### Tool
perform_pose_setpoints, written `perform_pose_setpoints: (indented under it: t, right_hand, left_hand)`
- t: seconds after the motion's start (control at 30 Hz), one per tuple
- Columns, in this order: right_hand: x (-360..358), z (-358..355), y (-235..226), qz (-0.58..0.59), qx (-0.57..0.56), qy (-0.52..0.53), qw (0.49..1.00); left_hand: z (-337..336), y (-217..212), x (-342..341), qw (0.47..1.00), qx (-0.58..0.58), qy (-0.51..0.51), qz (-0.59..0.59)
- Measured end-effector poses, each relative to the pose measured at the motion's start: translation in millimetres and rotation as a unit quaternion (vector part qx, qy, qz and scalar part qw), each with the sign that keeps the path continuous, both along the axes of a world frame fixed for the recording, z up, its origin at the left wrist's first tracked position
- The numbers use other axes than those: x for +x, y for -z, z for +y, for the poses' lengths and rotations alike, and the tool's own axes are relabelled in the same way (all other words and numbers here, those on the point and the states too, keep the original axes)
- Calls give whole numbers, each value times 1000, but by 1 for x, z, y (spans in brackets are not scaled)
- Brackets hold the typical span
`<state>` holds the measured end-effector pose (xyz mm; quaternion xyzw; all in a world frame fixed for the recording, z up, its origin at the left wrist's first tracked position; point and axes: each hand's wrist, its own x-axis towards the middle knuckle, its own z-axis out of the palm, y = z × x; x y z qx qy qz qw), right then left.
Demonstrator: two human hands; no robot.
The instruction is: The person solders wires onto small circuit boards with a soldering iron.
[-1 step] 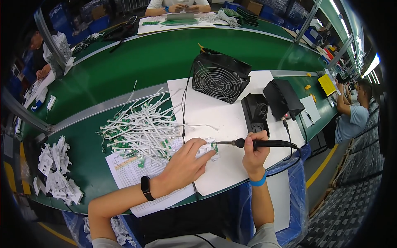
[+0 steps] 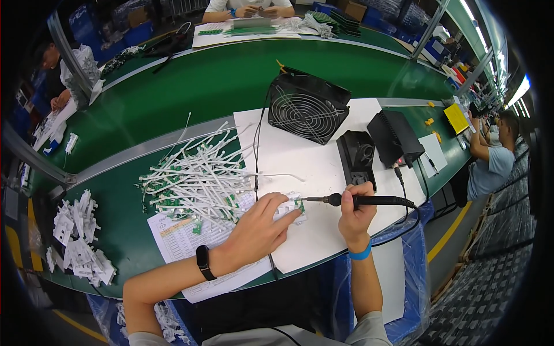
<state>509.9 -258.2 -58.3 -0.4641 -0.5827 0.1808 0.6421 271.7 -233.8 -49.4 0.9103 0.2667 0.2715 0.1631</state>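
My left hand (image 2: 259, 229) lies flat on the white work mat (image 2: 323, 167), its fingers pressing down a small white part with a green circuit board (image 2: 297, 205). My right hand (image 2: 355, 216) grips a black soldering iron (image 2: 375, 200) by its handle. The iron's metal tip touches the green board just right of my left fingertips. The iron's cable runs right and back to a black soldering station (image 2: 395, 135).
A heap of white strips with green boards (image 2: 196, 181) lies left of the mat, partly over a printed sheet (image 2: 179, 245). Behind stand a black fan (image 2: 309, 106) and an iron stand (image 2: 356, 154). White plastic parts (image 2: 78, 245) pile at far left. A seated person (image 2: 490, 158) works at right.
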Motion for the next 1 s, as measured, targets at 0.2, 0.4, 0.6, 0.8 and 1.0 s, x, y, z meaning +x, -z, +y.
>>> perform_pose_setpoints:
  t: [0.2,0.4,0.6,0.8,1.0]
  right_hand:
    - [-1,0,-1,-7,-2,1,1000]
    - [-2,0,-1,-8,-4,3,1000]
    - [0,-1,1,1,-8,2,1000]
    - [-1,0,1,-9,-1,5,1000]
    - [2,-1,2,-6,-4,9,1000]
  left_hand:
    - [0,1,-2,1000,4,-2,-5]
    - [0,0,-2,1000,7,-1,-9]
    - [0,1,-1,1000,13,-3,-11]
    - [0,1,-1,1000,12,-4,-11]
    - [0,0,1,1000,8,-3,-6]
